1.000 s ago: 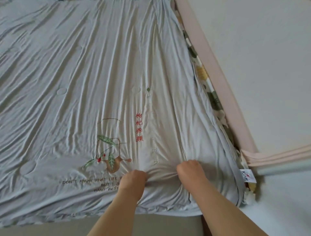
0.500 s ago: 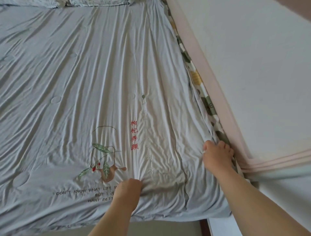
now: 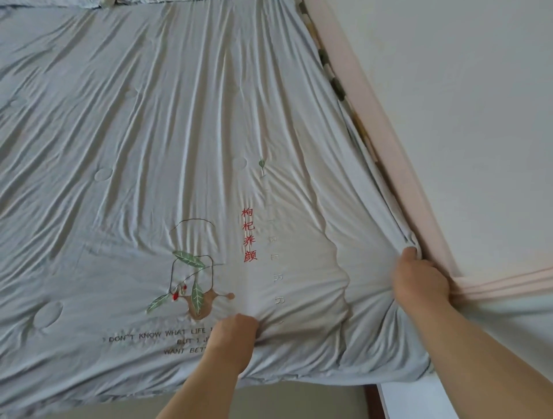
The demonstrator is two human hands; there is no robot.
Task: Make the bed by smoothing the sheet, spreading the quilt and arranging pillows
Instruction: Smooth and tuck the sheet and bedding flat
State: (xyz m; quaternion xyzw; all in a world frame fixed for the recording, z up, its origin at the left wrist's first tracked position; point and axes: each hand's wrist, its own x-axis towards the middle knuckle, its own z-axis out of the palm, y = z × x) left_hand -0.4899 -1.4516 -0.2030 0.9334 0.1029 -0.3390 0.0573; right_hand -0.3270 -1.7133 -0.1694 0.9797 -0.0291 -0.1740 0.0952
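Note:
A pale grey-blue quilt [image 3: 149, 149] with an embroidered leaf-and-berry picture, red characters and lines of text covers the bed, creased in long folds. My left hand [image 3: 232, 330] is closed on a bunch of quilt near the foot edge, just right of the text. My right hand [image 3: 419, 278] grips the quilt's right edge where it meets the pink rail. A leaf-patterned sheet [image 3: 336, 85] shows in the gap along the right side. Pillows [image 3: 98, 2] barely peek in at the top edge.
A pink padded rail [image 3: 377, 98] runs along the bed's right side against a white wall [image 3: 463, 104]. Beige floor [image 3: 269, 400] lies below the foot edge, and a dark brown strip [image 3: 371, 402] shows at the bed's corner.
My right hand left the spot beside my left hand, went to the quilt's right edge and now grips it, pulling toward the rail. My left hand kept its hold.

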